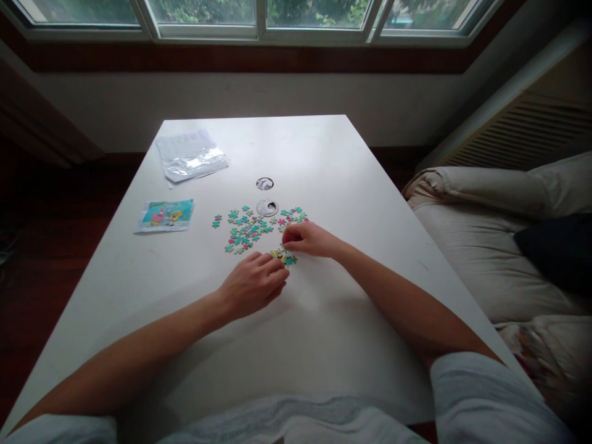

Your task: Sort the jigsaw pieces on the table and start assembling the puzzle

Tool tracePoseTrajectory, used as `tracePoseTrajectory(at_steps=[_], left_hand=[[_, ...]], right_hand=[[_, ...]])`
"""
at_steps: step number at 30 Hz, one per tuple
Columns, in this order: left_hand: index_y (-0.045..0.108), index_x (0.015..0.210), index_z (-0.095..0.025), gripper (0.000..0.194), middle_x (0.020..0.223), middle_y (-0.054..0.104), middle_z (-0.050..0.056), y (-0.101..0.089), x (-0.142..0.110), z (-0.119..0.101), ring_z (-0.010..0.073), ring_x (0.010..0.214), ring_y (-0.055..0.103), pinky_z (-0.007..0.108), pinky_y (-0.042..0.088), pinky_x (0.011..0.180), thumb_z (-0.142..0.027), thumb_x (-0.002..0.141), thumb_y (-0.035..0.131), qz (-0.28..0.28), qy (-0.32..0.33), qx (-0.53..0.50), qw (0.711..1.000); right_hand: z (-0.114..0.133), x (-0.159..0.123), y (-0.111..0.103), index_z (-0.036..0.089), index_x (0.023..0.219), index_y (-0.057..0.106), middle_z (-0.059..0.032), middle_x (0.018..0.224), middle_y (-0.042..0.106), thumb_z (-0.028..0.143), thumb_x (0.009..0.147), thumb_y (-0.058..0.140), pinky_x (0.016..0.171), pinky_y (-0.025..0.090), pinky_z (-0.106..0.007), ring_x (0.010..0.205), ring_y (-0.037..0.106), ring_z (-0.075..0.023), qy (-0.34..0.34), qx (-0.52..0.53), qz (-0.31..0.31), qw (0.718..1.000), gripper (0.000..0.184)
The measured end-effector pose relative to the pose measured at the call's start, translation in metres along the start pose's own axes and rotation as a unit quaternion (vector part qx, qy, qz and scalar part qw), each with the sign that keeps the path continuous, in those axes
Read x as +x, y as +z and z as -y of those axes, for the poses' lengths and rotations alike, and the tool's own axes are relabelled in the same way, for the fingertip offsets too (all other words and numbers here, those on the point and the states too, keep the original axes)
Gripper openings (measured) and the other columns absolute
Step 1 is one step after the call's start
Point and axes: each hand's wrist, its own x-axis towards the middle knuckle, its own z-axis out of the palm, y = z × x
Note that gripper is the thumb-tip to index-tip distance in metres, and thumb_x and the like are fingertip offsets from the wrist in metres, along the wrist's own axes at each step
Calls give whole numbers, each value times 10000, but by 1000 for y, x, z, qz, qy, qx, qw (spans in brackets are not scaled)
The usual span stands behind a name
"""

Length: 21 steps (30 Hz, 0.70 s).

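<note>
Small jigsaw puzzle pieces, mostly teal with some pink, lie loose in the middle of the table. Just below them is a small cluster of yellow and teal puzzle pieces, which look joined. My left hand rests at the cluster's near left side, its fingers curled together and hiding part of it. At the cluster's upper right, my right hand has thumb and fingers pinched. What either hand holds, if anything, is hidden. More loose pieces lie just beyond the right hand.
Two small round discs lie beyond the pieces on the white table. A picture sheet or packet is at left, with a clear plastic bag holding paper behind it. A cushioned sofa stands to the right, under windows.
</note>
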Motion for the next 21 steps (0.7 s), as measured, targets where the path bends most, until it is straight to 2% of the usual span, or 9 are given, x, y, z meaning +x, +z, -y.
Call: tracePoseTrajectory(at_steps=[3, 7, 21], left_hand=[[615, 1121, -189, 196, 1270, 640, 99, 3, -2, -17, 247, 1147, 591, 399, 458, 958, -265, 1005, 477, 24, 33, 4, 999], [601, 1147, -174, 206, 1384, 576, 124, 14, -3, -23, 284, 1252, 545, 433, 449, 1035, -258, 981, 514, 31, 16, 21, 999], [588, 1104, -162, 176, 1396, 567, 159, 19, -3, -20, 271, 1253, 552, 426, 465, 1078, -242, 960, 526, 38, -28, 5, 999]], right_hand=[[2, -1, 1, 161, 871, 689, 8, 721, 649, 227, 788, 647, 618, 388, -230, 663, 555, -121, -4, -15, 11, 1000, 114], [4, -2, 1, 162, 880, 690, 2, 744, 662, 196, 781, 634, 617, 391, -226, 681, 575, -127, -4, -20, 21, 1000, 118], [-2, -1, 4, 166, 874, 691, 2, 747, 665, 186, 776, 642, 609, 376, -220, 674, 568, -123, -16, -25, 11, 1000, 111]])
